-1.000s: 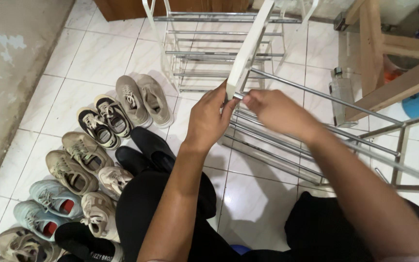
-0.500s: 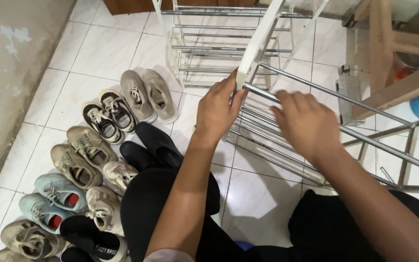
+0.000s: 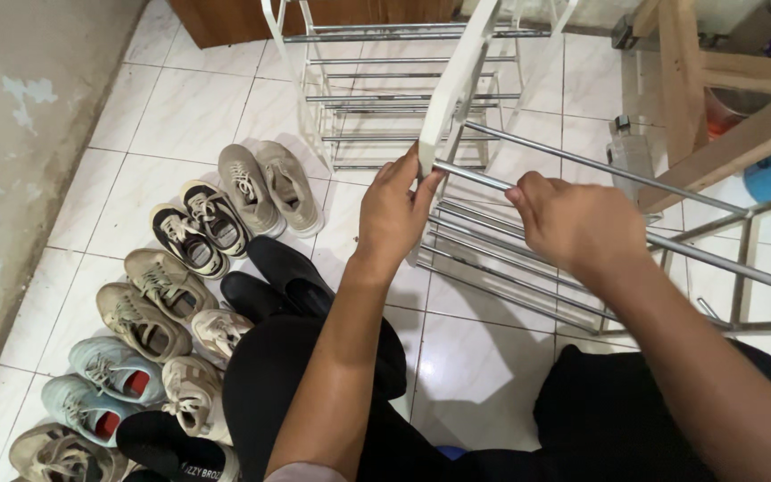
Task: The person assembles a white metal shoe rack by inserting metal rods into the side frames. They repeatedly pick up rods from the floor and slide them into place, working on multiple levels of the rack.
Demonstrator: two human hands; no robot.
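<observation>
Two hands working on a metal shoe rack above a tiled floor.

Left hand (image 3: 392, 214) is pinching, grip closed, the lower end of the white side bar (image 3: 455, 85); right hand (image 3: 577, 225) is curling, grip closed, around a steel rod (image 3: 573, 163) just right of that bar. Second rack (image 3: 385, 89) is standing behind the bar. Shoes (image 3: 171, 286) are lying in pairs on the floor (image 3: 180, 107), left of the bar. Bottle (image 3: 628, 156) is standing right of it.

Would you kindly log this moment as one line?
left hand: grips white side bar | right hand: grips metal rod | shoes: on floor
</observation>
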